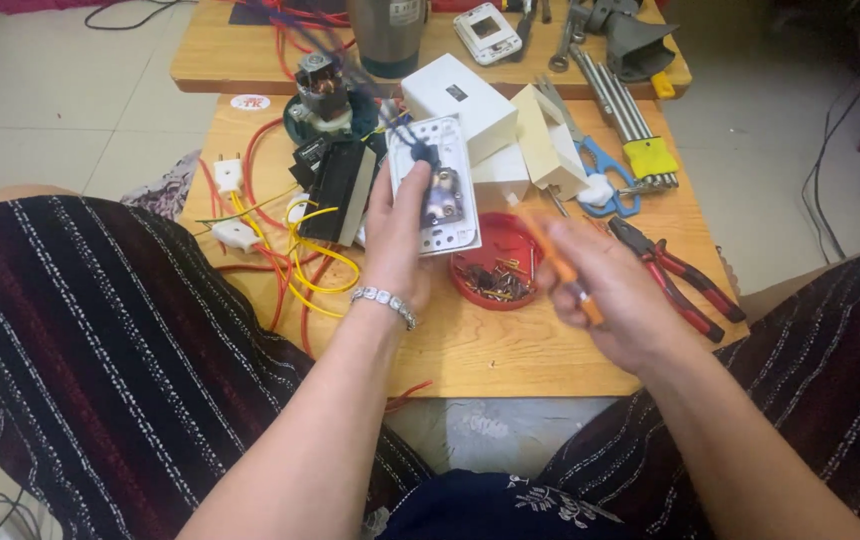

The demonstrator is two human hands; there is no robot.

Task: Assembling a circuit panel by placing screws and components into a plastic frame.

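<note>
Switch plate, white and rectangular with a dark metal part on its back, is held upright in the left hand, above the low wooden counter. The left hand is closed around the plate's lower left edge, thumb on the front side. The right hand is just to the right of the plate and a little nearer to the person; its fingers are pressed together around a small orange-handled screwdriver, which is blurred. I cannot tell if the tip touches the plate.

Beyond the left hand stand white boxes and a small motor. To the left of this hand there is a black block among yellow and red wires. Between the two hands, on the counter, lies a red lid with small screws inside. To the right of the right hand lie red-handled pliers, and farther away blue-handled scissors.
</note>
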